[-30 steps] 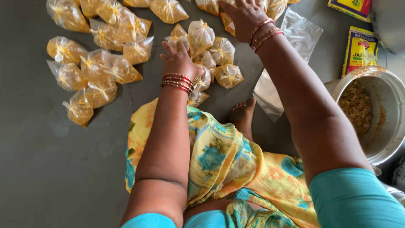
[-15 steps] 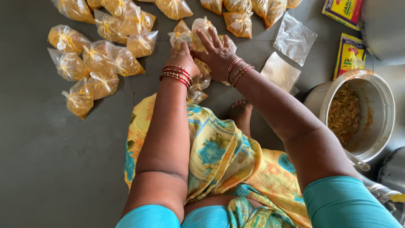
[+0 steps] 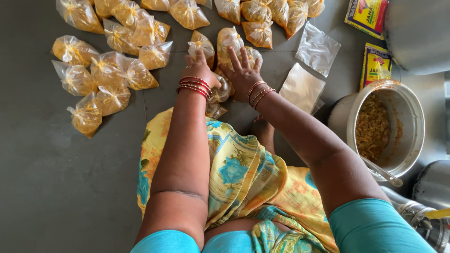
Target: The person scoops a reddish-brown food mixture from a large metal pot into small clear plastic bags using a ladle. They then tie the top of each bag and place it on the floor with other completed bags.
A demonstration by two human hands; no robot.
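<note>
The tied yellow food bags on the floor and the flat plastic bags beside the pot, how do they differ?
The tied food bags bulge with yellow-orange food; the flat plastic bags look empty. The food bags are knotted at the top; the flat ones lie unknotted. The food bags are many, spread across the floor, with the left hand and right hand on some; only a few flat ones show, untouched. Both are clear plastic.
</note>
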